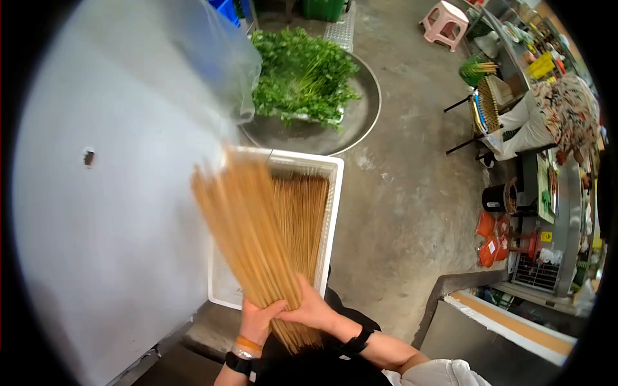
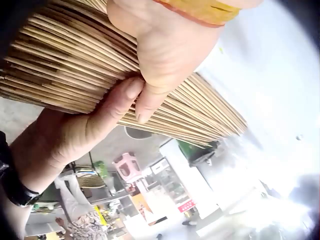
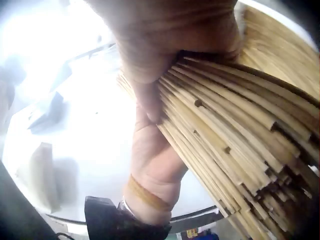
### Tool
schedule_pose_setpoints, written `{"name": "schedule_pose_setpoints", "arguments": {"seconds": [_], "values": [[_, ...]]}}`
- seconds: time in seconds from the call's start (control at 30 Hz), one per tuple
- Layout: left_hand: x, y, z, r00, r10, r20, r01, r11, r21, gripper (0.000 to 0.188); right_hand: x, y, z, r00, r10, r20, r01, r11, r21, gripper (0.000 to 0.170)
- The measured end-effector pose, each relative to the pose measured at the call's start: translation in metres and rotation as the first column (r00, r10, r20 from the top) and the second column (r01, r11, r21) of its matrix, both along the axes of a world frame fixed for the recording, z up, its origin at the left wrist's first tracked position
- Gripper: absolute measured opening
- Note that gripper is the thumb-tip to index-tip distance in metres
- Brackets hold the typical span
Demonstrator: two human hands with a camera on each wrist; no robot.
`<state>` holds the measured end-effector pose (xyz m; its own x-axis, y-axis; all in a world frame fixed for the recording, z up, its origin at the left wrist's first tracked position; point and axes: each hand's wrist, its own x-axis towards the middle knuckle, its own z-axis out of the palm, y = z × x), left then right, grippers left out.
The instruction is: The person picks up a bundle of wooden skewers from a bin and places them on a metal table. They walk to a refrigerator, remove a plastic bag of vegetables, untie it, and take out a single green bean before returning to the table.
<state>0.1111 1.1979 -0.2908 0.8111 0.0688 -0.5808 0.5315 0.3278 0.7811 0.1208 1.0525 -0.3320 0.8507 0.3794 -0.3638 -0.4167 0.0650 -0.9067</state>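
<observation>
A thick bundle of thin wooden skewers (image 1: pixel 248 225) is gripped near its lower end by both hands, low in the head view. My left hand (image 1: pixel 256 323), with an orange band at its wrist, wraps it from the left. From the right, my right hand (image 1: pixel 312 309) holds it, the thumbs close together in front. The bundle slants up and left, its far end blurred, over a white plastic crate (image 1: pixel 338 199). More skewers (image 1: pixel 306 212) lie lengthwise inside that crate. Uneven cut ends of the held skewers (image 3: pixel 260 185) fan out in the right wrist view.
Beyond the crate, a wide metal basin (image 1: pixel 367 109) holds leafy greens (image 1: pixel 302 77). A pale panel (image 1: pixel 129 212) stands along the left. At the right, a person (image 1: pixel 560 116) bends by a counter, near a black bucket (image 1: pixel 496 198), red bags (image 1: pixel 492 238) and a pink stool (image 1: pixel 445 24).
</observation>
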Motion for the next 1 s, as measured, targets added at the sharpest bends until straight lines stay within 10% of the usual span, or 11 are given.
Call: {"name": "schedule_pose_setpoints", "arguments": {"seconds": [0.6, 1.0], "values": [[-0.091, -0.060, 0.085, 0.983, -0.175, 0.061, 0.184, 0.959, -0.214, 0.052, -0.096, -0.073, 0.086, 0.985, -0.042, 0.165, 0.030, 0.997, 0.072, 0.097], [0.051, -0.303, 0.099, 0.880, -0.413, 0.234, 0.460, 0.862, -0.211, 0.054, 0.007, -0.309, 0.112, 0.897, -0.315, 0.311, 0.335, 0.942, -0.012, 0.096]]}}
